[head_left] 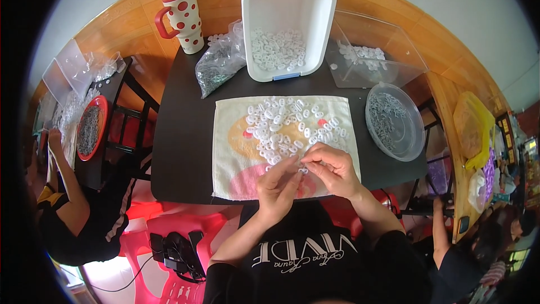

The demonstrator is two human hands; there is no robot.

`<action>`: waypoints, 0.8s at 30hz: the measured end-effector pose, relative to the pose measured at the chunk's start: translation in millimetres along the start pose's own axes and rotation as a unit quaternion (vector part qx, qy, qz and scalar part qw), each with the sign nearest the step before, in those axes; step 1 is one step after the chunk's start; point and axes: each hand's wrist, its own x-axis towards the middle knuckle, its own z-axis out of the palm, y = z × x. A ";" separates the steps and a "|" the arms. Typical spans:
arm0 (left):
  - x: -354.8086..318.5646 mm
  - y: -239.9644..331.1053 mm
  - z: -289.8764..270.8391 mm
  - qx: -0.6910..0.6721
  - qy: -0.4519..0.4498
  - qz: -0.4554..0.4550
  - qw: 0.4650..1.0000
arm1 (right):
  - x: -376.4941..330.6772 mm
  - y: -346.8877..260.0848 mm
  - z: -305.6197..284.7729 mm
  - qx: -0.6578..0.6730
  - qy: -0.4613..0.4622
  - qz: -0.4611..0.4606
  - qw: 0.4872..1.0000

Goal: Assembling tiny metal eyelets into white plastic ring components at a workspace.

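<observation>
Over the near part of a cream towel (228, 135) with a yellow and pink print, my two hands meet fingertip to fingertip. My left hand (277, 189) is closed in a pinch, and so is my right hand (336, 173). Whatever sits between the fingertips is too small and too covered to name. Just beyond the fingers, many small white plastic pieces (275, 115), oval with holes, lie in a loose heap on the towel.
Behind the towel stand a white bin (252, 22) of white pieces, a bag (216, 65) of small metal parts and a dotted tumbler (184, 17). At right are a clear round tub (413, 135) of metal parts and a clear box (388, 34). Other people sit at both sides.
</observation>
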 end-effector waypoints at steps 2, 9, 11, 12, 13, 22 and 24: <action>0.7 4.4 1.8 -0.028 -0.010 -0.008 1.000 | 0.4 0.5 -1.1 0.002 -0.001 -0.009 1.000; -0.4 -0.6 3.2 -0.028 0.016 -0.012 0.999 | 0.0 4.0 -6.0 -0.042 0.003 -0.014 0.999; 0.6 -6.7 2.5 -0.011 0.073 0.020 0.997 | -2.1 3.8 -11.3 -0.062 0.031 -0.011 0.998; 1.1 -5.6 2.9 -0.012 0.072 0.018 0.997 | -4.8 3.0 -16.8 -0.103 0.014 -0.014 0.995; 1.8 -2.7 2.8 -0.029 0.076 0.014 0.997 | -7.0 2.4 -19.6 -0.143 -0.003 -0.016 0.990; 2.5 -4.9 2.9 -0.045 0.097 0.001 0.994 | -12.8 -2.8 -4.1 -0.410 -0.127 -0.183 0.884; 1.7 -5.9 2.7 -0.042 0.096 -0.011 0.994 | -12.5 -5.1 -2.3 -0.499 -0.175 -0.213 0.822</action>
